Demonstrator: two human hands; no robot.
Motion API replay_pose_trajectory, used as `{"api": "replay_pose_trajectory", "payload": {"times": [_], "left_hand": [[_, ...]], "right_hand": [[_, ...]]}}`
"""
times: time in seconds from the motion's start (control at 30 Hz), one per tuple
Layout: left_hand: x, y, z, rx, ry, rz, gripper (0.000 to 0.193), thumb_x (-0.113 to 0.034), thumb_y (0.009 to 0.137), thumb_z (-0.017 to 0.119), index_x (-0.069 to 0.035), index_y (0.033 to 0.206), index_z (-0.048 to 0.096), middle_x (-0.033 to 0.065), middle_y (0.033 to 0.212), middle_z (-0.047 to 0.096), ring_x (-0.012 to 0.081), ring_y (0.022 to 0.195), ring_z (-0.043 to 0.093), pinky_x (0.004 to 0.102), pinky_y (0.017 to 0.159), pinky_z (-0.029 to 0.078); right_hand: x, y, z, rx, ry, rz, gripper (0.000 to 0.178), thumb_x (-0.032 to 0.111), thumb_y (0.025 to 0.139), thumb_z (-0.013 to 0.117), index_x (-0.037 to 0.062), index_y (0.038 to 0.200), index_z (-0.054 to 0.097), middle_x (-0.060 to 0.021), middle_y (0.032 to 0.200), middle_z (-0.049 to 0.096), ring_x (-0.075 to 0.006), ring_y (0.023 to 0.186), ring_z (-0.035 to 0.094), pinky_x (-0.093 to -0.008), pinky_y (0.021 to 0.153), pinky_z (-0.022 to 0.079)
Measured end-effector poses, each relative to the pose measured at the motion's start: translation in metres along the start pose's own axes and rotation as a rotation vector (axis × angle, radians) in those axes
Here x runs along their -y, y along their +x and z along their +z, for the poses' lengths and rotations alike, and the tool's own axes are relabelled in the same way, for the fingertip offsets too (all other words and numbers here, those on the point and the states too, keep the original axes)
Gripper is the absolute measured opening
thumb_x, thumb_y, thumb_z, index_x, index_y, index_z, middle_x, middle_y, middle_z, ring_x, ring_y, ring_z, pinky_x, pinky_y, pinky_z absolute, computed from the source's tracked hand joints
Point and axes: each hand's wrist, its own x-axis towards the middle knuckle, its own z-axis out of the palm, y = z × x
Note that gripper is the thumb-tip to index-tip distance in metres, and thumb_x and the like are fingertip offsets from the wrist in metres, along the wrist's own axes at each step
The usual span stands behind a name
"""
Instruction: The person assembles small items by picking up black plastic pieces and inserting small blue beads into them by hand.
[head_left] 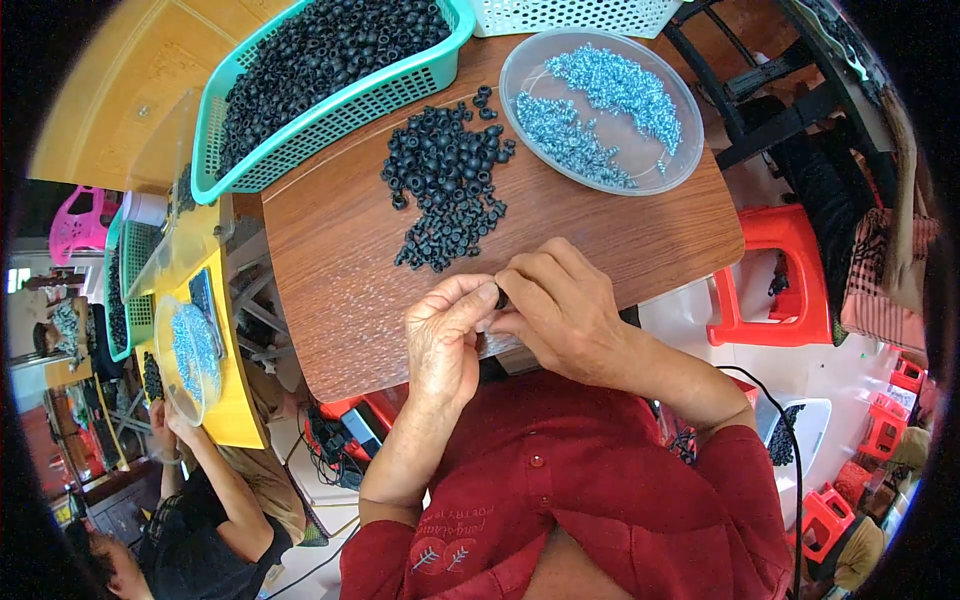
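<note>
Close to the near edge of the table, my left hand [445, 330] and my right hand [565, 312] meet, fingertips pinched together. Between them is a small black plastic part [502, 298], mostly covered by the fingers. Just beyond my hands lies a heap of small black plastic rings [452, 238]. A pile of larger round black caps [440, 155] adjoins it on the far side. To the far right, a clear round plastic tray [640, 185] holds two piles of small shiny blue-silver metal pieces [615, 90].
A teal basket [335, 118] full of black caps sits at the far left, with a white basket [580, 15] behind. A red stool [775, 280] stands right of the brown table [335, 330]. At left, a co-worker's hands touch another tray [213, 385] at a yellow table.
</note>
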Motion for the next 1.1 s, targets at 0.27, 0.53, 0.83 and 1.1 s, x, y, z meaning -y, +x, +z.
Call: {"api": "replay_pose_trajectory", "payload": {"times": [0.27, 0.53, 0.83, 1.1], "left_hand": [[-0.008, -0.007, 0.002, 0.124, -0.151, -0.122, 0.014, -0.008, 0.088, 0.061, 0.005, 0.094, 0.062, 0.0085, 0.087, 0.064, 0.014, 0.07, 0.059, 0.027, 0.063, 0.049], [0.0, -0.013, -0.001, 0.158, 0.11, 0.084, 0.022, -0.013, 0.091, 0.059, 0.008, 0.096, 0.063, 0.0117, 0.084, 0.064, 0.0175, 0.067, 0.061, 0.0281, 0.056, 0.052], [-0.001, -0.011, -0.002, 0.139, 0.047, -0.028, 0.02, -0.012, 0.09, 0.06, 0.007, 0.085, 0.061, 0.0082, 0.076, 0.06, 0.0165, 0.063, 0.059, 0.0269, 0.052, 0.049], [0.0, -0.009, 0.001, 0.157, 0.056, -0.031, 0.023, -0.017, 0.09, 0.06, 0.005, 0.087, 0.061, 0.0077, 0.076, 0.061, 0.0157, 0.063, 0.058, 0.0248, 0.053, 0.046]], "right_hand": [[-0.008, -0.003, 0.003, -0.105, 0.091, -0.007, 0.031, 0.011, 0.063, 0.072, -0.0005, 0.087, 0.056, -0.0121, 0.082, 0.053, -0.029, 0.072, 0.051, -0.038, 0.06, 0.045], [-0.012, -0.006, 0.007, -0.144, 0.099, -0.096, 0.03, 0.01, 0.063, 0.071, -0.0023, 0.086, 0.056, -0.013, 0.081, 0.053, -0.0294, 0.07, 0.051, -0.0367, 0.059, 0.045], [-0.017, -0.006, 0.013, -0.167, 0.222, -0.161, 0.027, 0.007, 0.062, 0.069, -0.0039, 0.083, 0.056, -0.0136, 0.077, 0.052, -0.029, 0.068, 0.051, -0.0374, 0.057, 0.044], [-0.017, -0.009, 0.012, -0.159, 0.213, -0.142, 0.036, 0.004, 0.062, 0.073, -0.0076, 0.092, 0.057, -0.017, 0.083, 0.059, -0.0302, 0.066, 0.055, -0.0361, 0.055, 0.046]]}}
